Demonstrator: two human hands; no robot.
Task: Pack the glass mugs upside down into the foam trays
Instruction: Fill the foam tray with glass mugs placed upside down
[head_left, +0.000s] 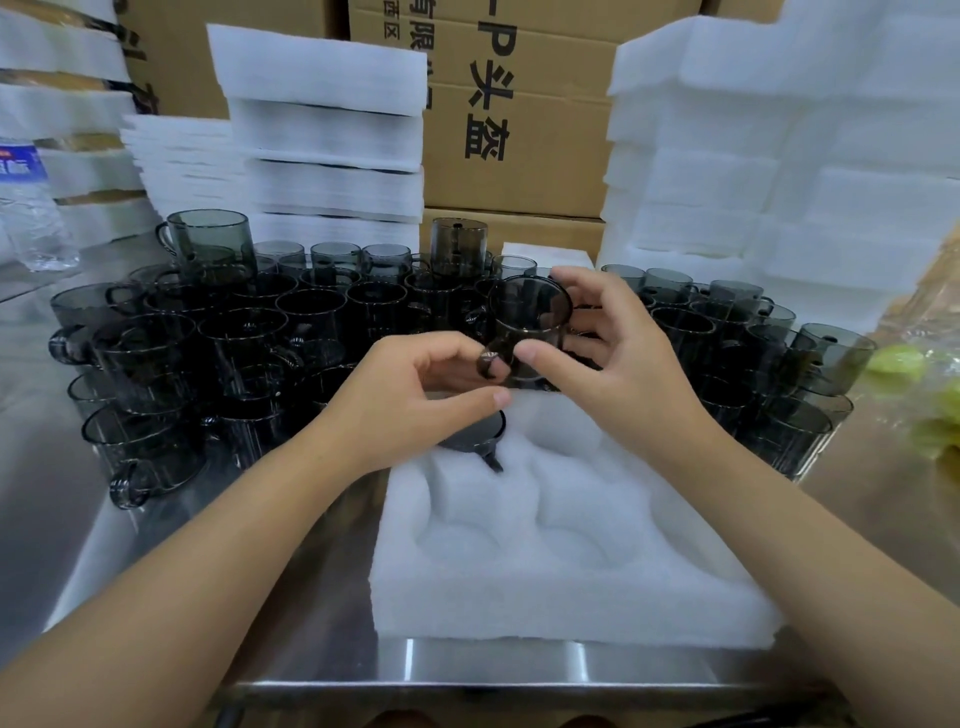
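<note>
Both of my hands hold one smoky grey glass mug (530, 322) above the far edge of the white foam tray (566, 577). My left hand (415, 395) pinches its handle, with a fingertip through the loop. My right hand (618, 358) grips the mug's body, thumb in front and fingers behind. The mug's round end faces up and toward me. A second mug (475, 434) sits upside down in the tray's far-left pocket, its handle pointing toward me. The tray's other pockets hold nothing.
Several grey mugs (234, 343) crowd the steel table (78, 519) to the left and behind, with more on the right (779, 374). Foam tray stacks (327, 140) and cardboard boxes (519, 145) stand at the back. A water bottle (26, 208) is at far left, a plastic bag (930, 395) at right.
</note>
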